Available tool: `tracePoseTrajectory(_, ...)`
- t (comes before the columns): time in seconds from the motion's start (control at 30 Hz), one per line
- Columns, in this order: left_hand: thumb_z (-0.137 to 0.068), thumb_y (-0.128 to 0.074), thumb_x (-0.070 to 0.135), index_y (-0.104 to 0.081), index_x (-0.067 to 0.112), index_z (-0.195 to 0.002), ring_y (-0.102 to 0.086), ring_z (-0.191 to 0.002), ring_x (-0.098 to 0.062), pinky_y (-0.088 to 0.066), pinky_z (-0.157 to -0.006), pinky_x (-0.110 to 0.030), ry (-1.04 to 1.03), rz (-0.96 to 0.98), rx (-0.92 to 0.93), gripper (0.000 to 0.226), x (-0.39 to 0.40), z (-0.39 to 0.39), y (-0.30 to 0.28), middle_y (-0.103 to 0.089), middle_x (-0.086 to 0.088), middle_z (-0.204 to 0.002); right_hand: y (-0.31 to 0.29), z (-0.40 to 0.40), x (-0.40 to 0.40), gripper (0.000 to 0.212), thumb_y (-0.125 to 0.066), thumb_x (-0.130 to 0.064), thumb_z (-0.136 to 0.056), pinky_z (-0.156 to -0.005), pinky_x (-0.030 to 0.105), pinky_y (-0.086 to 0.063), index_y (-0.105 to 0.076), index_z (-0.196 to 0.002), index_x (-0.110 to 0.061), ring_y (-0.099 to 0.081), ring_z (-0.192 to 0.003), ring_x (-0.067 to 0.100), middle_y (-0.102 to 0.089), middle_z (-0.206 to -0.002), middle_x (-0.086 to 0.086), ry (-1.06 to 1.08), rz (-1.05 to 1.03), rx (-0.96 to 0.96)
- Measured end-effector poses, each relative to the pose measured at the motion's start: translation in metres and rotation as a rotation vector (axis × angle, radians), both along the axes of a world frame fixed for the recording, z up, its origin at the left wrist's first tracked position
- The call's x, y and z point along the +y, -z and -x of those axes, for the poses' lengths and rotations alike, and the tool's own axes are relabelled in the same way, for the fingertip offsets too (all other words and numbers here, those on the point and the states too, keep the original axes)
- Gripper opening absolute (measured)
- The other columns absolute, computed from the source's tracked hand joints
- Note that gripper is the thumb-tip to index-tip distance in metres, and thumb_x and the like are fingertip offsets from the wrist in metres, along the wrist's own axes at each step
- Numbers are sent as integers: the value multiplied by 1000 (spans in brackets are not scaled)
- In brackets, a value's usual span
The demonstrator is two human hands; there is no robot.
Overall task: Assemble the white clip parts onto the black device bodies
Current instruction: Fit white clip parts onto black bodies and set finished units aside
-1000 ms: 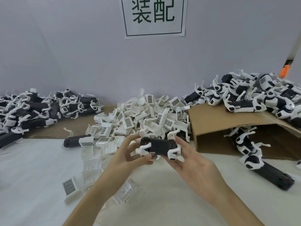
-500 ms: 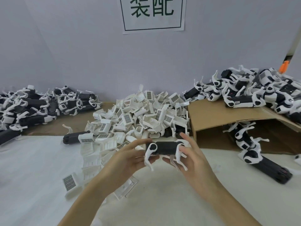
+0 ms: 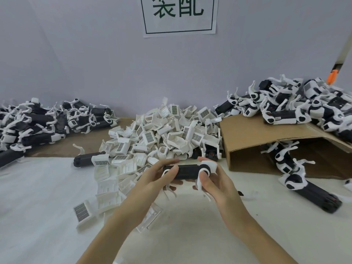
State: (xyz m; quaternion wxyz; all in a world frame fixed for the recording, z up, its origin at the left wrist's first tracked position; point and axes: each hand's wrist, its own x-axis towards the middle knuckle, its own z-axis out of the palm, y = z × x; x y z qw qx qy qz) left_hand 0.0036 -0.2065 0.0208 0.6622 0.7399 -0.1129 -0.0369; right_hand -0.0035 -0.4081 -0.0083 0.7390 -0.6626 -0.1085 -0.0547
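Observation:
A black device body [image 3: 187, 171] with white clips at both ends lies level between my hands, just above the white table. My left hand [image 3: 152, 178] grips its left end, thumb on top over the small white clip. My right hand [image 3: 215, 181] grips the right end, thumb pressing the larger white clip [image 3: 208, 166]. Thin white clip legs hang below the body. A heap of loose white clip parts [image 3: 162, 134] lies right behind my hands.
Piles of black-and-white devices sit at the far left [image 3: 43, 124] and on top of a cardboard box [image 3: 266, 134] at the right. More devices trail out of the box's open side [image 3: 297, 176]. One black body [image 3: 85, 159] lies by the heap. A wall stands behind.
The device has been turned in my hands and lowered slightly. My right thumb now presses the clip at its right end, and my left thumb lies over the left end.

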Motion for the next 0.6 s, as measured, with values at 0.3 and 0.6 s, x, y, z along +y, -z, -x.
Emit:
tracePoseTrajectory(0.3,-96,-60,63,-58,50,-138,-53,-136,-9,-46,-110,-35,43,-332,-414,44,-18,12,13,-56,21,-138,4,14,11,61,-86,-34,-83,-96,24,-55,-56,-136,-31,-62,-125,15,-61,-133,-10,153,315,-337)
tracePoseTrajectory(0.6,-89,-63,70,-74,49,-115,-70,-120,-10,-51,-107,-36,-7,41,-93,36,-10,7,8,-79,9,-114,1,11,7,60,-45,-71,-97,-111,30,-42,-43,-151,-45,-46,-142,14,-47,-150,-14,77,438,-318)
